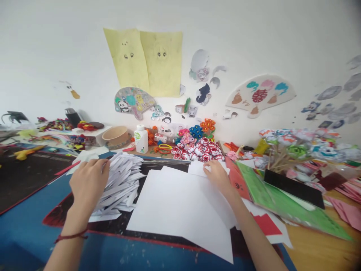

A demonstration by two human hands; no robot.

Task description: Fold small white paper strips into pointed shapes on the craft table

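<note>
My left hand (88,183) is over the left edge of a heap of folded white paper pieces (124,184). Its fingers curl down and together, and their tips are hidden, so whatever they may hold does not show. A dark red cord circles that wrist. My right hand (217,176) reaches to a small stack of white paper (194,168), with thumb and fingertips closed at its edge. Larger white sheets (177,207) lie overlapping between my hands, partly under my right forearm, on a dark mat (113,228).
Behind the paper stand a white bottle (141,139), a round tan bowl (115,136) and red-and-white paper flowers (201,149). Thin wires (166,163) lie behind the sheets. At right are a green packet (299,207), a black phone-like slab (295,188) and flowers on sticks (299,148).
</note>
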